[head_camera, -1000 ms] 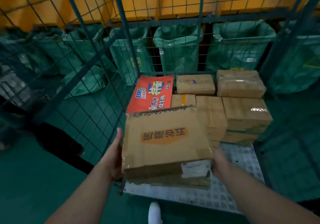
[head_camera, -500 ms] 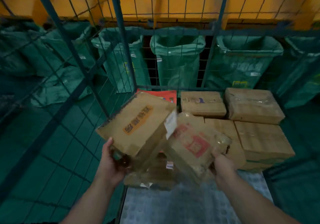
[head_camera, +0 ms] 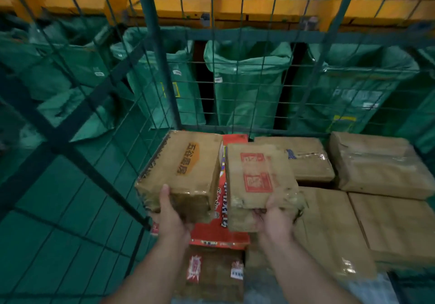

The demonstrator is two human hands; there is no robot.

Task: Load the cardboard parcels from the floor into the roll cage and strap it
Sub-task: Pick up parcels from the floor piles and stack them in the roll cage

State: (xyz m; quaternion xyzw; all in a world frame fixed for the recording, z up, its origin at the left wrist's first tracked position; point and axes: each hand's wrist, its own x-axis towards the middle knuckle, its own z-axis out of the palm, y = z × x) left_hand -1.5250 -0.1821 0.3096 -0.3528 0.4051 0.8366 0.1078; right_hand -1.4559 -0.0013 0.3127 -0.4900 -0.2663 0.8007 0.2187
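The left hand [head_camera: 170,212] grips the near end of the orange-label parcel [head_camera: 186,162], thumb up on the near face and fingers curled under it. The right hand [head_camera: 275,221] grips the near end of the red-stamp parcel [head_camera: 256,169] in the same way, fingers wrapped round its lower edge.

Both parcels reach straight ahead of the hands into the roll cage [head_camera: 150,51], with their long axes running away from the wrists. They sit side by side, just apart. Each seems to hover over or rest on the red printed carton [head_camera: 221,233], which shows in the gap between them and below both hands; contact cannot be told.

The move ahead turns on this. The left parcel lies close beside the cage's left mesh wall, so it can only go down or forward. The right parcel has stacked parcels just to the right of that hand.

Counted:
- 2 parcels are in the hands, 1 each.
- 1 red printed carton lies under them.
- 4 plain brown parcels [head_camera: 329,228] lie right of the right hand, 2 ahead and 2 nearer.
- 1 dark stickered carton [head_camera: 211,273] lies between the forearms.
- 3 green sacks [head_camera: 247,80] stand clearly beyond the back mesh, with more blurred to the left.

No strap shows.
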